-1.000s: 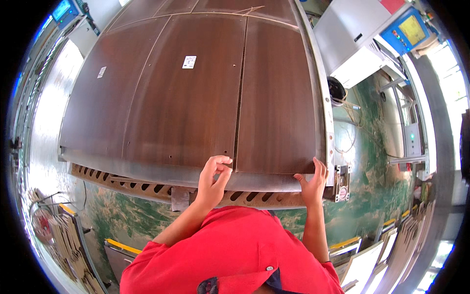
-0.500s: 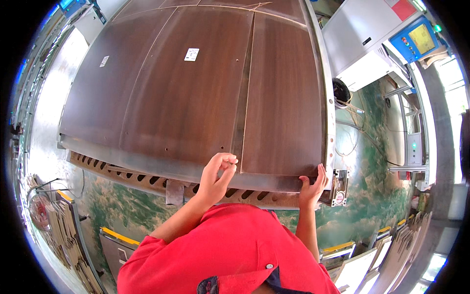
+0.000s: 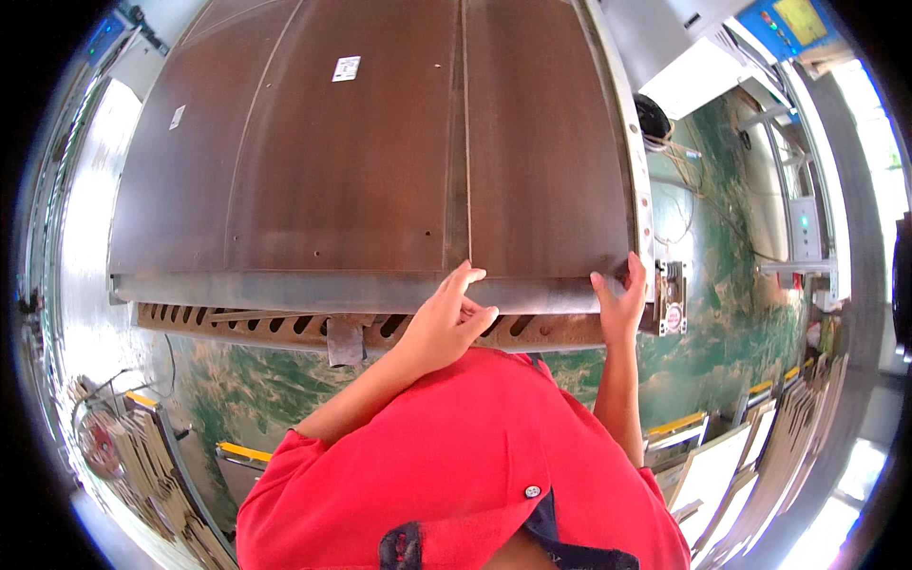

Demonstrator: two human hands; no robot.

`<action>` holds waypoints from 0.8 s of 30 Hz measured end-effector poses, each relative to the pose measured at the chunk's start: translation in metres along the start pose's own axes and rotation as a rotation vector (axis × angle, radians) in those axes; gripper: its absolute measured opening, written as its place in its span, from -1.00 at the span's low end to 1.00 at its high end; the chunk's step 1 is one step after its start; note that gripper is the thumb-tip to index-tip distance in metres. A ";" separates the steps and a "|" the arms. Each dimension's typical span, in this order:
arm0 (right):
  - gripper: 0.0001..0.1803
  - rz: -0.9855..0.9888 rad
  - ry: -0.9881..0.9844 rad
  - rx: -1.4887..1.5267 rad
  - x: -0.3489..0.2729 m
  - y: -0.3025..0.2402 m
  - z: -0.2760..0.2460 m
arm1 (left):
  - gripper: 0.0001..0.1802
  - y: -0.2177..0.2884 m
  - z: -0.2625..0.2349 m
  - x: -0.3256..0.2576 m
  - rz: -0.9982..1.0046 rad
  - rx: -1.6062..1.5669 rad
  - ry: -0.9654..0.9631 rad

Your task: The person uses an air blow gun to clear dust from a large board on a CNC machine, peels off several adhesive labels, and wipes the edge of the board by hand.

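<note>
A dark brown wood-grain panel [image 3: 546,161] lies flat at the right end of a wide metal-edged machine bed in front of me. My left hand [image 3: 445,321] is at its near left corner, forefinger stretched to the corner and thumb held apart below. At the near right corner is my right hand [image 3: 621,302], thumb by the front edge and fingers up along the right side, spread apart. A narrow gap separates this panel from a larger brown panel [image 3: 356,171] with a white label [image 3: 346,68] and small holes near its front edge.
A slotted rail [image 3: 266,323] runs below the bed's metal front edge [image 3: 237,286]. Along the right side stand a black bin [image 3: 652,119], loose cables and a blue control panel [image 3: 784,28]. Stacked boards lean in racks behind me on both sides [image 3: 152,465] [image 3: 722,475].
My view has shifted, so the panels sit higher in the picture. My left hand has moved from the gap to the panel's corner, its fingers spreading. The right hand stays by the right corner.
</note>
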State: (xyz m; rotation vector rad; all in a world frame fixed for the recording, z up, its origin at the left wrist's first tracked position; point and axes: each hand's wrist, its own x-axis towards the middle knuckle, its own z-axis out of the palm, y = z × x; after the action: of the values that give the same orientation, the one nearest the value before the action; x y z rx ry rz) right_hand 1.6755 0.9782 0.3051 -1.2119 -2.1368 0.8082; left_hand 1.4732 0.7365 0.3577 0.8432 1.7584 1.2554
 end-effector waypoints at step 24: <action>-0.65 0.497 -0.001 0.523 -0.082 0.017 -0.046 | -0.63 -0.037 -0.042 -0.046 -0.492 -0.431 -0.142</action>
State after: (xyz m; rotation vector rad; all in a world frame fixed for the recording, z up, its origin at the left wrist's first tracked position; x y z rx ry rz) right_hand 1.7537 0.9235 0.3102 -1.4467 -1.4802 1.4643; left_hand 1.4546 0.6682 0.3402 0.2232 1.3915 1.1418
